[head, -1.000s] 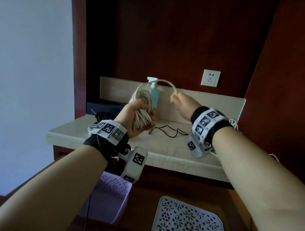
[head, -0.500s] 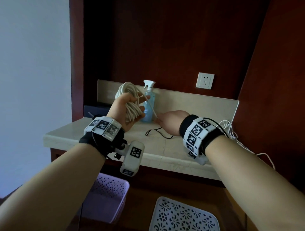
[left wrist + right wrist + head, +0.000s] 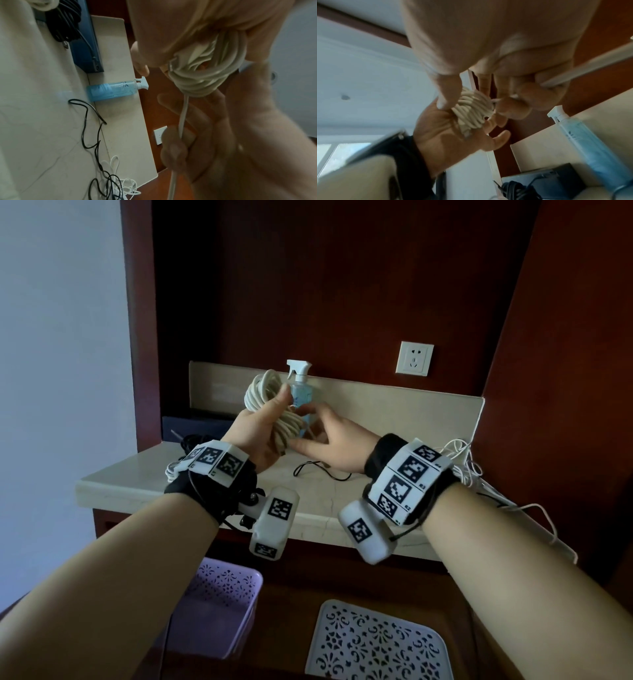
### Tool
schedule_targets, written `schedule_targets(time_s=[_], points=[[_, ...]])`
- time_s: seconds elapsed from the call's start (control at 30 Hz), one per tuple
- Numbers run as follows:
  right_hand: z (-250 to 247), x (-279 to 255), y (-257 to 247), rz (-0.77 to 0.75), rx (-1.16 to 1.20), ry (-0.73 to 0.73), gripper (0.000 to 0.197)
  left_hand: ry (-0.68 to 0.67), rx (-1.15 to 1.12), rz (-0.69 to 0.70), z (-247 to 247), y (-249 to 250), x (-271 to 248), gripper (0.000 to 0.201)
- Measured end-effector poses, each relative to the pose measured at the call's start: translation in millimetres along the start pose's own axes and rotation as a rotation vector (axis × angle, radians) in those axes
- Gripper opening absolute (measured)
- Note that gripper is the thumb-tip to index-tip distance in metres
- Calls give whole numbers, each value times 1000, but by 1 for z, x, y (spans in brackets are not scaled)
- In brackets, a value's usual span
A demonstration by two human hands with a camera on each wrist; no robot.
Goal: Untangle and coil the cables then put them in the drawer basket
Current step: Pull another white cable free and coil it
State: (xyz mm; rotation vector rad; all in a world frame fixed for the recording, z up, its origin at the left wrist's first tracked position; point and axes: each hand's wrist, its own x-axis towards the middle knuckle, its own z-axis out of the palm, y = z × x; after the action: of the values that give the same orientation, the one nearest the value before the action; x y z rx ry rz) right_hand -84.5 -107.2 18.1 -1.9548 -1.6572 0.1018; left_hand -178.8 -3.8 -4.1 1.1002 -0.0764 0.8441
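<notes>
A thick cream cable coil (image 3: 270, 402) (image 3: 205, 75) (image 3: 471, 109) is held up above the marble counter (image 3: 212, 481). My left hand (image 3: 260, 426) grips the coil, thumb over its front. My right hand (image 3: 329, 436) is against the coil's right side; in the left wrist view its fingers (image 3: 176, 147) curl round the loose cream tail (image 3: 181, 121) that hangs from the coil. A thin black cable (image 3: 322, 470) (image 3: 92, 121) lies loose on the counter below the hands. A tangle of thin white and black cables (image 3: 469, 470) (image 3: 118, 181) lies at the counter's right end.
A blue spray bottle (image 3: 301, 392) stands at the backsplash behind the coil. A black cable bundle (image 3: 195, 441) and dark box (image 3: 85, 44) sit at back left. A wall socket (image 3: 414, 358) is above. Below the counter are a purple basket (image 3: 219, 601) and a white perforated basket (image 3: 376, 645).
My right hand came in from the right and up against the coil, bringing the cream tail round it. The left hand kept hold of the coil and tipped it slightly.
</notes>
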Motion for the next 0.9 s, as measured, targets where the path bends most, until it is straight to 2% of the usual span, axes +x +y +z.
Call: schedule_targets(time_s=[0.1,0.23,0.3,0.37,0.4,0.47,0.53,0.57,0.6,0.67,0.7,0.73,0.9], points=[[-4,2,-4,23,105,83,64,-31,33,-11,9,-2,-2,29],[-8,2,-6,78,113,68,77,-21,167,6,14,-6,1,23],[-7,1,-5,72,123,86,65,-67,199,13,14,-8,3,20],[-6,-2,-6,42,123,130,30,-97,214,11,11,-7,6,35],[-4,-3,-7,33,117,152,22,-111,226,11,11,-6,7,50],[0,0,-9,21,78,199,16,-130,295,20,12,-7,9,85],[3,6,-9,4,21,213,32,-159,359,27,14,-8,10,107],[4,7,-8,1,12,203,35,-182,371,23,14,-7,10,111],[3,9,-6,1,14,199,33,-212,379,22,14,-5,10,107],[0,7,-3,35,6,236,31,-280,406,38,15,2,9,72],[-4,5,0,73,-16,266,36,-301,433,45,17,7,7,52],[-6,4,1,106,-49,280,42,-310,462,50,18,12,7,40],[-15,-4,-7,34,-96,174,50,-339,442,55,18,16,7,33]])
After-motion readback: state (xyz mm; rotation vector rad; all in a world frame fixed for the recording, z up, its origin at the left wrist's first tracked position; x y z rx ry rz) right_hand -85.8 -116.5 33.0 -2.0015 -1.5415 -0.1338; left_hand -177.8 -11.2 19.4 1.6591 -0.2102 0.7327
